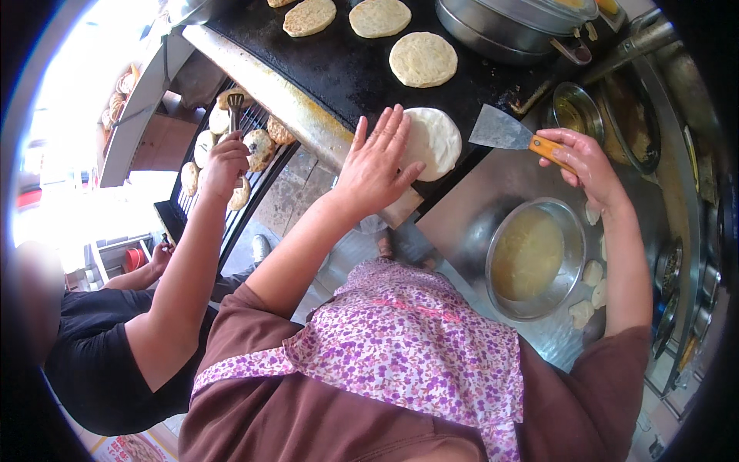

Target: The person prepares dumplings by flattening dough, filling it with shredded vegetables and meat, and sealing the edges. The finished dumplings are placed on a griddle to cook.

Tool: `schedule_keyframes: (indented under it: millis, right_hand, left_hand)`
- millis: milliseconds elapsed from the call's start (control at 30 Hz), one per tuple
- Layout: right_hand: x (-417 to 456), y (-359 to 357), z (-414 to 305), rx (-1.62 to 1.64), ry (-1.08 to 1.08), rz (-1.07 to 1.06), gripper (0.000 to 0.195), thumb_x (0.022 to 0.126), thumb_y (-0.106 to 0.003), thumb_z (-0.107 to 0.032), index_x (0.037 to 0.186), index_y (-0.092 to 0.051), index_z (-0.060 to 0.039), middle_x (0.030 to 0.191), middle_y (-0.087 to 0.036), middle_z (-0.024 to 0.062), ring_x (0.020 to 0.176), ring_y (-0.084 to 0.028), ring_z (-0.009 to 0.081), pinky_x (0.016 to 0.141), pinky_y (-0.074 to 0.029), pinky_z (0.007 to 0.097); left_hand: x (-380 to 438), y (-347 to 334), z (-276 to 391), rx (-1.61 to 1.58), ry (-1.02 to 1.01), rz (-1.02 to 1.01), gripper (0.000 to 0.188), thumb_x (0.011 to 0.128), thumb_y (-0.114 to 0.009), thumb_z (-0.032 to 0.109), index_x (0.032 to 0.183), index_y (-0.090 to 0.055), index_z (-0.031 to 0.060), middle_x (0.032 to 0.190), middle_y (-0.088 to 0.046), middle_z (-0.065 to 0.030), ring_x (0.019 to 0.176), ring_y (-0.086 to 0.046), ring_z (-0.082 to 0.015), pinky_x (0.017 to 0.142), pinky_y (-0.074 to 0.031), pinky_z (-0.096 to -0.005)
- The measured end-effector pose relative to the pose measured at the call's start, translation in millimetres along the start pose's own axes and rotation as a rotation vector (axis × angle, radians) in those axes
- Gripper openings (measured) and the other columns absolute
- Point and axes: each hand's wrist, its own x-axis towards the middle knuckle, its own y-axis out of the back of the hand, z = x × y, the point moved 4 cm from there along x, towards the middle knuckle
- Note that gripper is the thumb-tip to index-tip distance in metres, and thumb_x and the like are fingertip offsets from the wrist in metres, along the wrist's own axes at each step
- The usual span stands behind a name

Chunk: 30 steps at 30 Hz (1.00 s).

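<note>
My left hand is flat with its fingers stretched out, at the left edge of a pale round of dough near the corner of the black griddle; whether palm and dough touch is not clear. In my right hand is a metal scraper, held by its orange-brown handle, its blade pointing left over the griddle's edge. Farther up the griddle lie a round flatbread, another flatbread and a browner flatbread.
A steel bowl of yellowish liquid stands right of me beside dough pieces. A lidded steel pan sits on the griddle. At left, a co-worker holds tongs over a rack of breads.
</note>
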Motion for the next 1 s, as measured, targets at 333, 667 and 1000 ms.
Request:
schedule_keyframes:
  millis: [333,667,1000]
  right_hand:
    - [38.1,-49.9,10.5,0.051,-0.054,-0.307,0.042,0.094,-0.063,-0.016,0.133,-0.057,0.0000,0.111,-0.067,0.0078,0.077,-0.061,0.0023,0.047,-0.036,0.0130]
    - [-8.1,-97.0,-15.3,-0.594,0.844,0.202,0.046,0.092,-0.053,0.002,0.134,-0.060,-0.0163,0.124,-0.062,0.0098,0.104,-0.062,0.0320,0.091,-0.050,0.0412]
    - [-55.8,-82.8,33.8,-0.232,0.589,0.551,0.046,0.096,-0.054,0.000,0.142,-0.049,-0.0034,0.128,-0.056,0.0122,0.104,-0.060,0.0209,0.089,-0.049,0.0303]
  left_hand:
    - [-5.9,-7.9,7.5,0.136,-0.010,-0.069,0.085,0.100,-0.039,0.058,0.154,-0.020,-0.0039,0.162,-0.015,-0.0241,0.153,-0.011,-0.0328,0.123,-0.002,-0.0487]
    - [2.5,59.3,-7.8,-0.803,0.089,0.478,0.051,0.103,-0.049,0.028,0.147,-0.041,0.0031,0.150,-0.043,-0.0148,0.145,-0.032,-0.0249,0.119,-0.021,-0.0374]
    - [33.9,13.8,19.3,-0.207,-0.149,0.279,0.051,0.094,-0.063,0.016,0.141,-0.048,0.0008,0.146,-0.048,-0.0202,0.140,-0.040,-0.0362,0.117,-0.032,-0.0446]
